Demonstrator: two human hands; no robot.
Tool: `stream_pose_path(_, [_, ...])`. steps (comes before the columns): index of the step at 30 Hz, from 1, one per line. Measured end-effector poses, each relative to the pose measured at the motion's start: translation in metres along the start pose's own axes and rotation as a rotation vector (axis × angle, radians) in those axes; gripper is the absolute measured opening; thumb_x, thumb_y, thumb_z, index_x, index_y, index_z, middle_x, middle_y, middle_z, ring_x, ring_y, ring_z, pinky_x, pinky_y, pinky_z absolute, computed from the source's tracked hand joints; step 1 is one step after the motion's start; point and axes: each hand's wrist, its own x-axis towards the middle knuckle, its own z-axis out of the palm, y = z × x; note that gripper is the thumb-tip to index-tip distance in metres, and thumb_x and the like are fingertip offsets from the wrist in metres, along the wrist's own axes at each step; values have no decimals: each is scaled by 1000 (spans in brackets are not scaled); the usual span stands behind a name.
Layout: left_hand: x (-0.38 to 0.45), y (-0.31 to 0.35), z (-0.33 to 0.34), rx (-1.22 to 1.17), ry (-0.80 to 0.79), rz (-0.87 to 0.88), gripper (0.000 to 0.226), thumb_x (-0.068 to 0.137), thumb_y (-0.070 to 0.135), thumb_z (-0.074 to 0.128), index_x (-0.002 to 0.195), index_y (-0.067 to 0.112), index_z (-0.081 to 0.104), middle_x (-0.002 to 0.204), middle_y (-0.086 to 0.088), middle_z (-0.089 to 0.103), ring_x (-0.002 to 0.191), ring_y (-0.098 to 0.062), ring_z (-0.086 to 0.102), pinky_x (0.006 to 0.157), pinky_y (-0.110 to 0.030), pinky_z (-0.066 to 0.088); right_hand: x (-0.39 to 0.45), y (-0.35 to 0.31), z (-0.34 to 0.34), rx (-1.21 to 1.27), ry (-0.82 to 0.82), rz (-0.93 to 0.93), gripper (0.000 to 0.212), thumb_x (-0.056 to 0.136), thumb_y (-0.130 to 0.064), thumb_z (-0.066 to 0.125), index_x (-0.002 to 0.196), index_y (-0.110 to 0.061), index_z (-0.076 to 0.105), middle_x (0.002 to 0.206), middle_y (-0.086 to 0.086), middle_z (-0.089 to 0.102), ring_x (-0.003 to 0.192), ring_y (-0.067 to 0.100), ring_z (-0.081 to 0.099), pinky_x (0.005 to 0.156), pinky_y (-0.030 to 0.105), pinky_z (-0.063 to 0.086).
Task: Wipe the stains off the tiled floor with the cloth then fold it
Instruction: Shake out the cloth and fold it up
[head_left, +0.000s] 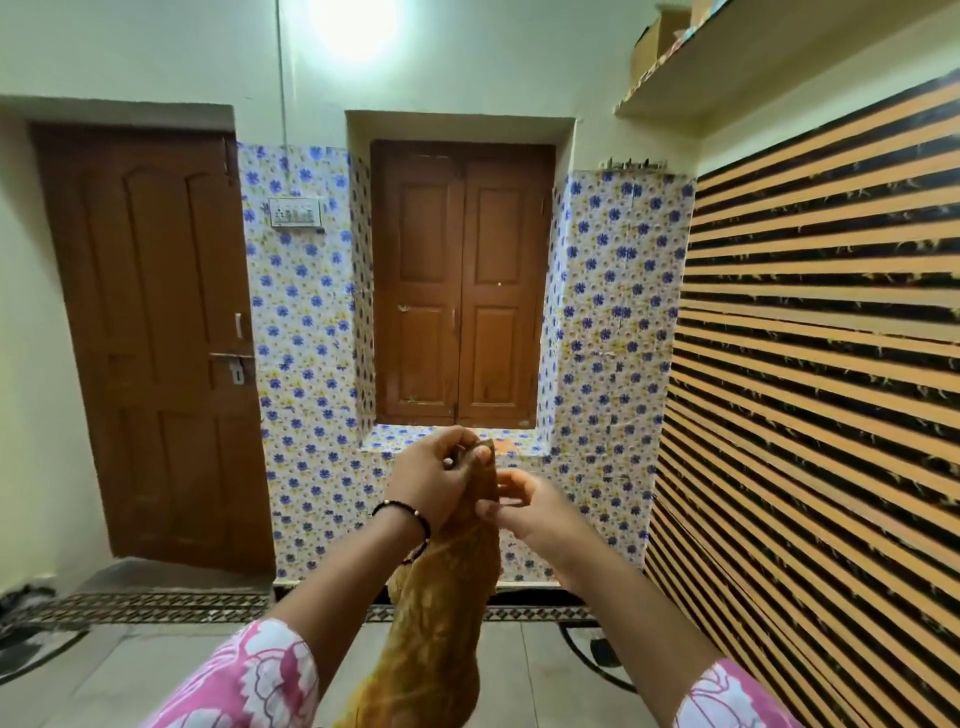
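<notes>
Head view: one cloth (441, 618) hangs mid-air over open tiled floor (524, 675).
Left hand (434, 480) fingers pinch its top corner; right hand (524, 506) fingers pinch its edge just beside. Two wooden doors behind.

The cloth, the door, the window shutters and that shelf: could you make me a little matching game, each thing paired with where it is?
Things:
1. cloth
2. door
3. window shutters
4. shelf

Places:
A. high on the wall, upper right
B. hanging from the left hand, with the right hand beside it
C. far left
D. set in the flower-patterned wall

Pairs: 1-B, 2-C, 3-D, 4-A
</notes>
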Motion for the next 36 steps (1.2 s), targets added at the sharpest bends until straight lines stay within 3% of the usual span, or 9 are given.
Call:
stream_pose_path(3, [-1,-8,-6,-24,-4,-11,2,86,28,67,87,28,65,83,4,64,81,-12,60,63,-16,45,1,-4,16,-18,-16,6,10,88,-15,63,97,-19,65,93,-5,69,87,5,61,60,10,44])
stream_pose_path(8, [0,-27,-22,-113,-12,40,9,86,30,66,81,23,64,72,2,63,66,-10,57,54,-18,47,7,-5,29,76,86,0,10,89,-15,62,93,-8,67,95,11,71,92,22,67,82,34,55])
stream_pose_path(11, [-1,-42,-32,-237,-102,16,45,80,55,63,78,10,62,68,-4,61,65,-16,58,61,-37,52,11,-14,34,133,121,-41,10,88,-16,64,93,-8,67,91,10,72,86,19,69,70,25,54])
stream_pose_path(13, [-4,-46,-38,-306,-200,-19,57,76,63,62,79,6,62,65,3,60,64,-12,57,57,-29,49,13,-21,37,153,147,-68,9,87,-18,65,92,-11,68,92,10,72,87,19,69,73,26,55])
stream_pose_path(18, [-7,-43,-44,-357,-180,73,8,83,26,66,85,19,69,67,11,68,66,-1,64,59,-18,50,18,-32,37,160,148,-87,10,84,-16,69,93,-12,67,88,8,73,83,20,71,74,29,56])
stream_pose_path(22, [0,-37,-50,-377,-113,91,18,85,28,68,92,12,71,87,-13,70,84,-30,68,71,-42,58,16,-37,34,231,35,-82,16,81,-20,70,92,-9,70,89,12,72,86,25,70,75,32,57])
stream_pose_path(26, [0,-29,-51,-334,-70,69,16,83,32,68,87,17,69,83,-2,68,79,-22,65,67,-39,56,15,-42,32,205,90,-88,20,79,-23,72,90,-6,69,86,13,72,84,26,70,74,34,57])
stream_pose_path(29, [-11,-33,-55,-317,-210,-51,33,76,46,72,92,18,67,84,0,67,79,-17,65,65,-30,53,15,-47,33,300,199,-78,10,83,-17,69,88,-9,66,83,12,72,79,25,70,68,35,57])
stream_pose_path(36, [-49,-70,-56,45,-492,-131,11,87,12,62,92,6,69,90,-10,70,81,-16,65,67,-19,54,14,-64,13,385,289,-95,15,80,-14,72,92,-8,65,84,10,69,78,22,67,76,36,58])
